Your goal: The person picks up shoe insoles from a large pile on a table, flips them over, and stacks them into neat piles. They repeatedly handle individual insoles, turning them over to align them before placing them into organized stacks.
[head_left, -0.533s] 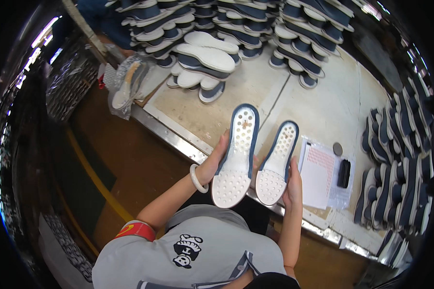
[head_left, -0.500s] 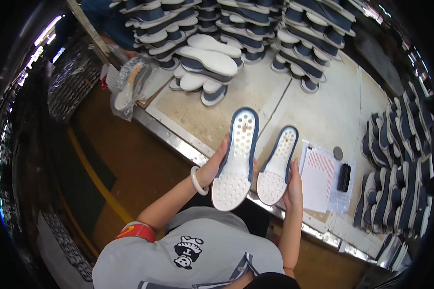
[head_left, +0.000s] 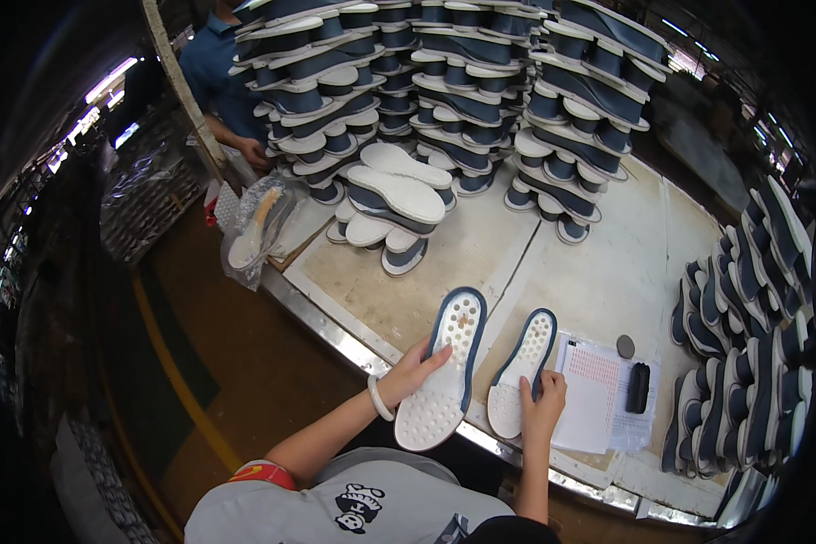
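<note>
At lower centre of the frame, your left hand (head_left: 423, 370) grips one blue-rimmed shoe sole (head_left: 426, 419) and your right hand (head_left: 544, 404) pinches a second sole (head_left: 508, 396) by its edge, so handling appears under way, with neither set among the stacked soles (head_left: 470, 109) at upper centre.

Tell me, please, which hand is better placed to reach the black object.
Probably the right hand: nearer the black object, though holding the smaller sole; the left hand, farther, holds the larger sole.
</note>
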`<act>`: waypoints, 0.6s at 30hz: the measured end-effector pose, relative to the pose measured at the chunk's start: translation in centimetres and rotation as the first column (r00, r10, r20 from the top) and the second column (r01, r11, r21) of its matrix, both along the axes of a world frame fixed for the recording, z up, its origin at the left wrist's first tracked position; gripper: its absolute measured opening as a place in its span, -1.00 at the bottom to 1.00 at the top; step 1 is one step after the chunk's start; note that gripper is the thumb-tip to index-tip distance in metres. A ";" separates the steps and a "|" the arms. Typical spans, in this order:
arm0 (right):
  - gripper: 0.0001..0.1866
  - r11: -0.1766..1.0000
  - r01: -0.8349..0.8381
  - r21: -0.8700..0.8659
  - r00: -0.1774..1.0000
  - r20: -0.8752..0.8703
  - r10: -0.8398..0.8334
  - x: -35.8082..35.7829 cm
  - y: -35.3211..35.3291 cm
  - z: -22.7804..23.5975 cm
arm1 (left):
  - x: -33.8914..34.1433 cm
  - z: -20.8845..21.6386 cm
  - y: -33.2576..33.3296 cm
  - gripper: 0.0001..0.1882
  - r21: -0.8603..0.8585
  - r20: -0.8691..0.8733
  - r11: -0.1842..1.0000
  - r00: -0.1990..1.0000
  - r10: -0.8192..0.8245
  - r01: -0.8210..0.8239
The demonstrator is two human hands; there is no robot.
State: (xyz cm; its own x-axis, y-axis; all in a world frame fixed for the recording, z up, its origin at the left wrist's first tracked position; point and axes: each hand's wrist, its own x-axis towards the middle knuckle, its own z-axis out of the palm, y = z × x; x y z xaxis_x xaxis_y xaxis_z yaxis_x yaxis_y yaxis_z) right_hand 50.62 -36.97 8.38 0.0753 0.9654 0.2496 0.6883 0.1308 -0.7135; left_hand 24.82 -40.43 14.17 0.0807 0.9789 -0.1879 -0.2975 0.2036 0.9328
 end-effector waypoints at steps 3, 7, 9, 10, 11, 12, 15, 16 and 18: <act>-0.63 0.996 -0.004 0.084 0.993 0.121 -0.006 0.1 -0.4 0.9 | -0.2 -0.2 0.2 -0.46 -0.127 -0.002 0.990 0.998 -0.058 0.057; -0.63 0.979 -0.024 0.203 0.998 -0.048 0.035 -0.5 -1.6 4.4 | 1.1 -0.6 -0.2 -0.45 0.046 0.023 0.997 0.998 0.055 -0.056; -0.62 0.982 -0.111 0.153 0.953 -0.265 0.149 -1.1 -2.3 6.5 | 1.8 -0.6 -0.5 -0.44 0.091 0.049 0.991 0.995 0.093 -0.097; -0.61 0.975 -0.169 0.146 0.906 -0.367 0.212 -1.5 -2.7 7.5 | 1.9 -0.4 -0.6 -0.44 0.095 0.032 0.993 0.997 0.068 -0.071; -0.58 0.963 -0.228 0.146 0.855 -0.442 0.269 -2.0 -3.1 8.4 | 2.1 -0.3 -0.8 -0.44 0.101 0.016 0.994 0.999 0.046 -0.047; -0.57 0.955 -0.266 0.132 0.823 -0.485 0.296 -2.4 -3.6 9.2 | 2.2 -0.1 -1.0 -0.43 0.108 0.001 0.994 1.000 0.027 -0.026; -0.53 0.930 -0.353 0.104 0.733 -0.587 0.344 -3.3 -4.5 10.9 | 2.5 0.2 -1.6 -0.43 0.168 -0.003 0.985 0.999 -0.037 0.037; -0.51 0.926 -0.365 0.096 0.720 -0.602 0.346 -3.5 -4.6 11.1 | 2.6 0.3 -1.7 -0.43 0.191 0.004 0.980 0.999 -0.053 0.051; -0.47 0.922 -0.376 0.088 0.700 -0.626 0.345 -3.7 -4.8 11.5 | 2.6 0.5 -1.9 -0.38 0.202 -0.019 0.976 0.996 -0.085 0.087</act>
State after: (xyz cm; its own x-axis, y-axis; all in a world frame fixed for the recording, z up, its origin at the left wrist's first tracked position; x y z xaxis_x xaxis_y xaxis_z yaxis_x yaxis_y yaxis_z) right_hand 46.95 -41.78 19.84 -0.1587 0.9599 0.2310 -0.0012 0.2338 -0.9723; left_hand 27.39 -42.29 14.62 0.1651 0.9862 0.0120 -0.2771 0.0347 0.9602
